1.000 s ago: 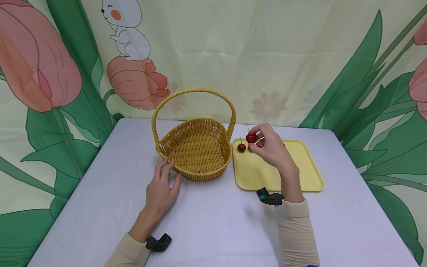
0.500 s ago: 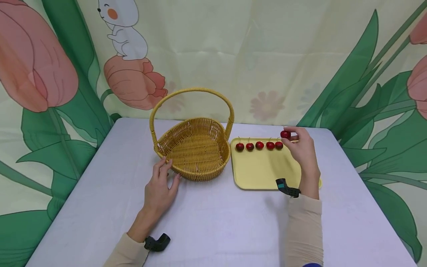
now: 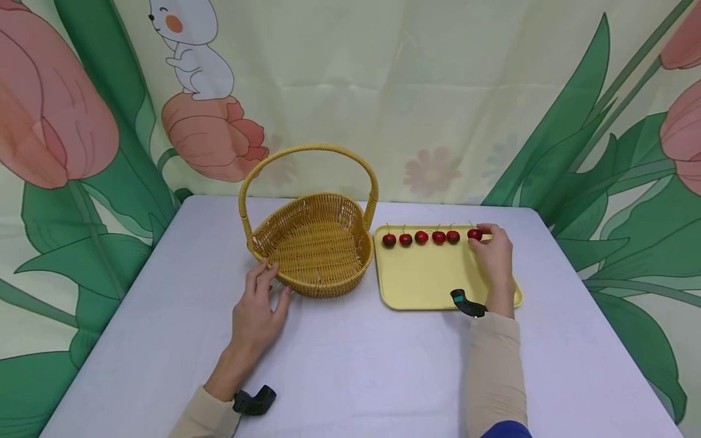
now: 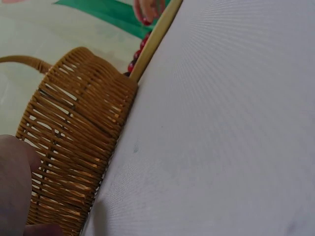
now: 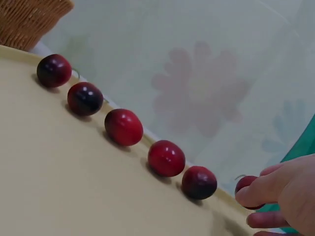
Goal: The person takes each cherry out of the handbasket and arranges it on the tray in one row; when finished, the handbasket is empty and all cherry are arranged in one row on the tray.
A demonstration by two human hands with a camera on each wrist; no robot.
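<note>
My right hand [image 3: 495,255] pinches a dark red cherry [image 3: 474,234] between thumb and fingers, low over the far right corner of the yellow tray [image 3: 427,280]. In the right wrist view the held cherry [image 5: 249,191] is partly covered by the thumb. Left of it, several cherries [image 3: 421,238] with thin stems stand in a row along the tray's far edge. My left hand [image 3: 254,319] rests its fingertips on the near left rim of a woven wicker basket [image 3: 323,243] with a tall arched handle. From the left wrist, the basket's side [image 4: 78,132] fills the left of the view.
The tray lies right beside the basket on a white-covered table [image 3: 350,371]. A printed curtain [image 3: 438,91] with tulips and a white animal hangs just behind the table's far edge.
My right hand has carried the cherry rightward along the row and then lowered it to the tray's far right corner. The left hand stays at the basket rim.
</note>
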